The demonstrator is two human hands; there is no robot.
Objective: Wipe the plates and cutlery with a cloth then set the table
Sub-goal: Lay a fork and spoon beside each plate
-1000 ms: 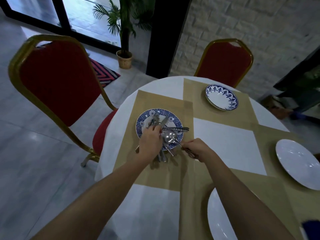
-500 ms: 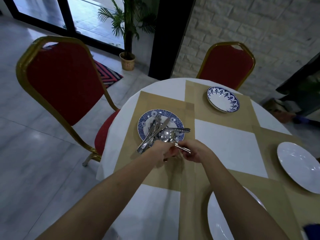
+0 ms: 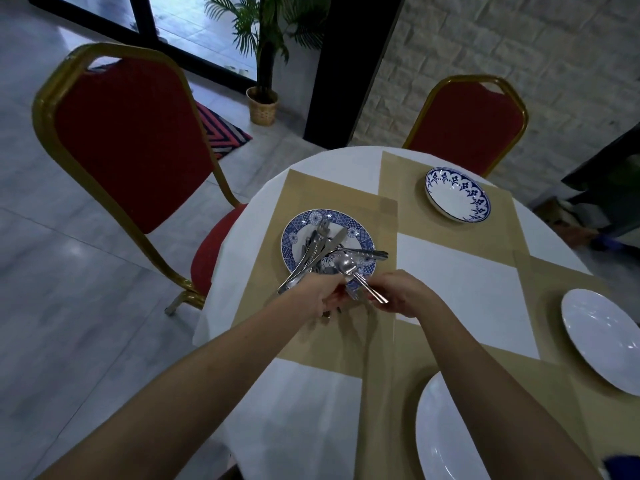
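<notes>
Steel cutlery (image 3: 320, 249) in left hand (image 3: 317, 296); also right hand (image 3: 407, 297).

The cutlery (image 3: 320, 251) lies in the left plate (image 3: 289, 237) on the desk (image 3: 467, 299), the far plate (image 3: 457, 199) behind and right of it, the right plate (image 3: 602, 341) and near plate (image 3: 446, 434) closer in, with the left chair (image 3: 131, 147) beside the desk and the far chair (image 3: 467, 126) behind.

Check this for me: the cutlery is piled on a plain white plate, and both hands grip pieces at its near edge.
Not quite. The cutlery is piled on the blue patterned plate, not a plain white one; the head view shows it. The rest holds: the left hand and right hand grip pieces at its near edge.
</notes>
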